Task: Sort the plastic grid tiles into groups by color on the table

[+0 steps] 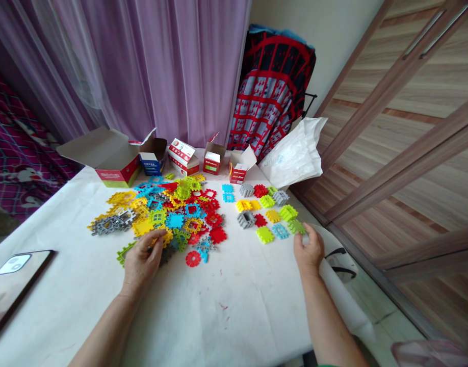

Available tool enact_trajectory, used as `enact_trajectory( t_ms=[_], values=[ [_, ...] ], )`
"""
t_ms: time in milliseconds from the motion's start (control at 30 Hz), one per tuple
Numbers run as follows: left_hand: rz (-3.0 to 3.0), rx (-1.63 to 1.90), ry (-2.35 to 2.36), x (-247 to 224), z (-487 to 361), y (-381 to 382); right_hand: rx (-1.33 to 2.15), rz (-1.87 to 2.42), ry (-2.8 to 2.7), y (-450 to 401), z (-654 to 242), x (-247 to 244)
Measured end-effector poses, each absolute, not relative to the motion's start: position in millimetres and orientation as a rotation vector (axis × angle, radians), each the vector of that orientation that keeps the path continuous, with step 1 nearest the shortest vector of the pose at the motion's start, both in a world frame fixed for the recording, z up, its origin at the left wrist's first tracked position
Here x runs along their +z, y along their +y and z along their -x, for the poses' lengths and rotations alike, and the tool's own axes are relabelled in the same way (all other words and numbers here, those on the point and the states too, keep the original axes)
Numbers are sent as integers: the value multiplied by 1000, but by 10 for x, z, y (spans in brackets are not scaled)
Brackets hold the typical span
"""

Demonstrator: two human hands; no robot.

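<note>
A heap of notched plastic building pieces (175,220) in yellow, red, blue, green and grey covers the left middle of the table. At its front edge, my left hand (142,257) has its fingers closed at a yellow building piece (167,236); the hand partly hides the pieces beneath. To the right, square pieces lie apart in loose rows, among them a yellow square (273,216), a blue square (280,231) and a grey block (246,219). My right hand (310,248) is by the row's right end, thumb and fingers apart, beside a green square (296,227).
Along the back stand opened cardboard boxes, including a large red one (117,176), a blue one (152,164) and a small red one (238,173). A white bag (293,153) leans at the back right. A phone (18,285) lies at the left edge of the white-covered table (218,326).
</note>
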State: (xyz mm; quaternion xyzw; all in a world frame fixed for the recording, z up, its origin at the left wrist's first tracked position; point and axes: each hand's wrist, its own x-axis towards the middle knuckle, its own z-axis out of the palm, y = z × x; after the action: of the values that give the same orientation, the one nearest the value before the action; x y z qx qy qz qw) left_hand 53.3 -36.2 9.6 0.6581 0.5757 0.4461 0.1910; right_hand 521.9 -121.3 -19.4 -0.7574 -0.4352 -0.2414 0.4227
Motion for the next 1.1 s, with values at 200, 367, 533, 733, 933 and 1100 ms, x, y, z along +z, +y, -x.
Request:
enact_trajectory(
  t_ms=[200,367,533,733,933,1100],
  values=[
    [-1862,1276,1579,91,-538,-355,-712,1874,-1183,-1205,-5229,-208],
    [-1876,1284,1567,69,-525,-355,-770,1751,-1285,-1190,-4991,-69],
    [-1881,1297,1560,68,-535,-355,-596,1583,-1556,-1057,-4284,140],
    [-1871,1292,1582,31,-501,-344,-197,1595,-2011,-620,-3412,452],
    [-1810,1326,1628,19,-465,-322,17,1824,-2082,-308,-3111,509],
    [-1815,1329,1599,61,-510,-338,81,1906,-2049,-309,-3079,356]
  ],
)
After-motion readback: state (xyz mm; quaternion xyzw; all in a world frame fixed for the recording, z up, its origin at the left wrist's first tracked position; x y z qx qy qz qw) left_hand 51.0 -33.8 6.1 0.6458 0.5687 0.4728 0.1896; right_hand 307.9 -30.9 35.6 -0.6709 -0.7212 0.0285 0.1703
